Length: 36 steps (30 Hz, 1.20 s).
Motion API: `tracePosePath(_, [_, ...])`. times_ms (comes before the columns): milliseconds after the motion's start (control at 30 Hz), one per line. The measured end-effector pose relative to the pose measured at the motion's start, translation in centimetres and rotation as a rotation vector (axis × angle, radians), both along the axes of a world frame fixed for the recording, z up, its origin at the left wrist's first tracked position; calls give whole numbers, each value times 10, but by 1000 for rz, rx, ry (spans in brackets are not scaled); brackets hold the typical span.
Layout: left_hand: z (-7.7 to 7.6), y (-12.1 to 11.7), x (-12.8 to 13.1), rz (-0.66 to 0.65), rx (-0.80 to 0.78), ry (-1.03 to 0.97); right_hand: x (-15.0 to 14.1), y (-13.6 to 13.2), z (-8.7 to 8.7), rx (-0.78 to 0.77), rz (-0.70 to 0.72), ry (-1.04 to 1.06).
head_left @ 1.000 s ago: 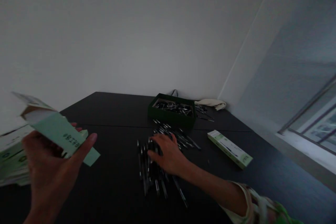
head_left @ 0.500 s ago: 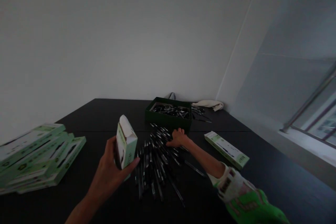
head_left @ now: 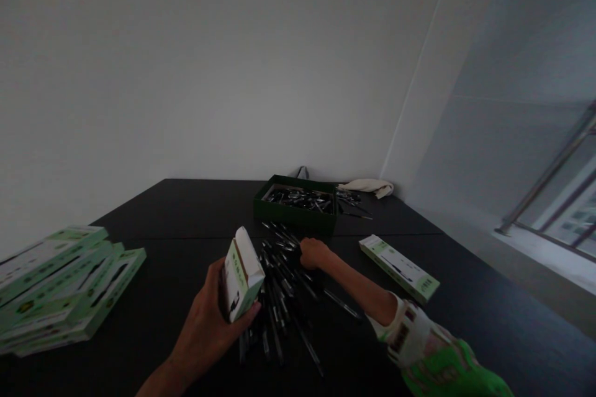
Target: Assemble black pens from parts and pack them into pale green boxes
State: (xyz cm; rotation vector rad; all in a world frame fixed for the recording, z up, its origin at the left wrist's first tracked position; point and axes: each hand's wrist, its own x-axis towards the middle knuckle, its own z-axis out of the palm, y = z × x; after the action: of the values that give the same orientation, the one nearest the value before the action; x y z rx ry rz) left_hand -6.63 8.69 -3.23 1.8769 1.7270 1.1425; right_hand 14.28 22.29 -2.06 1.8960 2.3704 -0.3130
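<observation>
Pens (head_left: pixel 278 298) lie in one loose heap on the black table (head_left: pixel 186 211), dozens of them, too many for me to count from here. On my feed I have two hands, both the wearer's. The left hand (head_left: pixel 205 329) is closed around one white-and-green box (head_left: pixel 241 276), gripping it tilted with its white end up, over the left side of the heap. The right hand (head_left: pixel 314 254) sits curled at the heap's far right edge, touching the pens; I cannot tell whether it grips any. One green-and-white sleeve (head_left: pixel 428 353) bunches at the right elbow, nearer me and right of the heap. Left of the heap lies one stack of flat green-and-white boxes (head_left: pixel 65 285), at least four, though I cannot count them exactly. Right of the heap, well apart, lies one matching box (head_left: pixel 399 267). Beyond the heap stands one dark green tray (head_left: pixel 294 218) full of more pens, with a few stray pens (head_left: pixel 352 209) and one crumpled cream cloth (head_left: pixel 365 187) farther right.
</observation>
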Motion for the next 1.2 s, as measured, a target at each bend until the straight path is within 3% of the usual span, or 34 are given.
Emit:
tracePosePath(167, [-3,0,5,-24,-5,28,18,-17,8,-60,6,16])
tracePosePath(333, [-5,0,5,-33,-27,60,36,-30,18,-10,18,154])
tracePosePath(467, [-9,3,7,-24,-56,81,54,-37,35,120,15,396])
tracePosePath(600, [-11,3,13,-21,-112,110,63,-47,66,312,32,796])
tracePosePath(800, [-15,-3,24,-33,-131,158,21,-83,116,481,137,1495])
tracePosePath(867, [-17,-5,25,-25,-118,164,4,-97,127,407,274,1912])
tracePosePath(933, [-18,-4,24,-6,-110,169,-7,-107,137,342,378,2159])
tracePosePath(1100, [-17,-2,22,37,-115,207,-13,-121,156,307,404,2262])
tracePosePath(1200, [-16,-3,23,28,-106,229,-20,-122,151,238,473,2234])
